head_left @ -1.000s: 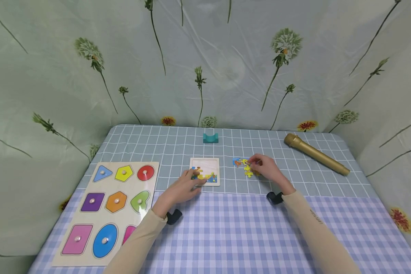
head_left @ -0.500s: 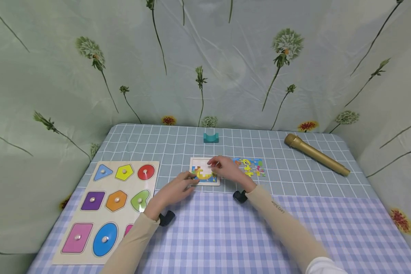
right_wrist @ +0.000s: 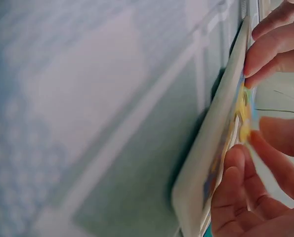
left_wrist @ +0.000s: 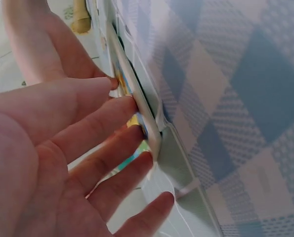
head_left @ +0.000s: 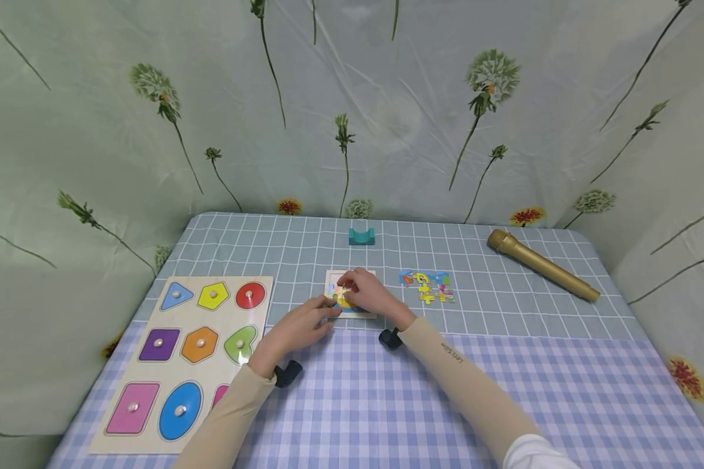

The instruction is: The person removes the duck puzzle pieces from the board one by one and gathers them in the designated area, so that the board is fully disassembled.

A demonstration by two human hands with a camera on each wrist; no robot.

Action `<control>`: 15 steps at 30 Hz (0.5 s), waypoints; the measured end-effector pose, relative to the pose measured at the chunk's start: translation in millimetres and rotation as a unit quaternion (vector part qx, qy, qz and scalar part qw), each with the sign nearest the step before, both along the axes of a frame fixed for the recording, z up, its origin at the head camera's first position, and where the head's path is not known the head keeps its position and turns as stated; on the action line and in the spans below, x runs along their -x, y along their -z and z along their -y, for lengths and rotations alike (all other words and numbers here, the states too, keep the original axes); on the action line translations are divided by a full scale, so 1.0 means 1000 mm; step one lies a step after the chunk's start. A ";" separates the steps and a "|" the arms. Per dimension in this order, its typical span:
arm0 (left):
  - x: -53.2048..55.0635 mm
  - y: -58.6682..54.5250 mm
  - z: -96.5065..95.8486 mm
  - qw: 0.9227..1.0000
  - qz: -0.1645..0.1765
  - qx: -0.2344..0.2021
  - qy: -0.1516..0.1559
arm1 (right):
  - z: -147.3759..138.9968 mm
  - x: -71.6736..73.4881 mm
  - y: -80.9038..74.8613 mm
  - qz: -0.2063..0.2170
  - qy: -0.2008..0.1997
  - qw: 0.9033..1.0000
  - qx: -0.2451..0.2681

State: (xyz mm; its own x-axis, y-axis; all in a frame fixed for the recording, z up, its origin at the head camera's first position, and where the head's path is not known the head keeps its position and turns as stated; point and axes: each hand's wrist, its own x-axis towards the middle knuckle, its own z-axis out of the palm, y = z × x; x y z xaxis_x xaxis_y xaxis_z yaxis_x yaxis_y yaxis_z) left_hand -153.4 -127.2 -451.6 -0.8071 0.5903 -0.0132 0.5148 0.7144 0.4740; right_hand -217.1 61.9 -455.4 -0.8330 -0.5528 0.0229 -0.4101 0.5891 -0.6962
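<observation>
Backdrop: a pale grey-green fabric curtain [head_left: 405,130] printed with dandelions and stems hangs behind and around the table.
Table covering: a grey-blue cloth with a white grid [head_left: 293,251] lies on the far part, a lilac-and-white gingham cloth [head_left: 352,404] on the near part.
Puzzle frame: a small square tray with a pale wooden rim [head_left: 360,316] lies flat on the grid cloth near the middle, just beyond the gingham.
Left hand [head_left: 302,324]: fingers extended and slightly spread, the tips resting on the frame's near left edge; it pinches nothing.
Right hand [head_left: 372,294]: over the frame, thumb and finger pinching a small yellow jigsaw piece [right_wrist: 244,129]; whether the piece is seated cannot be told.
Done so far: blue-and-yellow pieces [head_left: 347,303] line the near side of the frame; bare pale floor shows at its far left corner, and the hand hides much of the rest.
Left over: a cluster of loose, brightly coloured jigsaw pieces [head_left: 425,288] lies on the grid cloth to the right, apart from the frame, so by my judgement the picture is well short of complete.
Elsewhere: a cream board with knobbed coloured shapes [head_left: 199,312] at left, a teal curved block [head_left: 361,237] behind the frame, a gold microphone [head_left: 542,264] at far right.
</observation>
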 end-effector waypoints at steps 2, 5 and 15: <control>-0.001 -0.002 -0.001 1.000 0.007 0.004 -0.008 | 0.002 0.001 0.000 0.001 0.006 1.000 0.020; -0.001 -0.003 -0.002 1.000 0.013 0.009 -0.014 | 0.005 0.002 -0.001 0.009 0.018 0.999 0.036; 0.001 -0.001 -0.001 0.999 0.027 0.016 -0.018 | -0.018 0.006 -0.005 0.052 0.077 0.992 0.088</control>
State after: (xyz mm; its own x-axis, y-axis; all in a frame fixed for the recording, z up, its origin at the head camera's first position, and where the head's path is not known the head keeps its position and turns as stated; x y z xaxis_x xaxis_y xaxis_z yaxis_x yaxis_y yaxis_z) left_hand -154.9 -126.1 -450.5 -0.8249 0.5601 -0.0763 0.4631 0.7471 0.4768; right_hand -223.5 80.3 -450.1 -0.9098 -0.4147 0.0171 -0.2453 0.5039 -0.8282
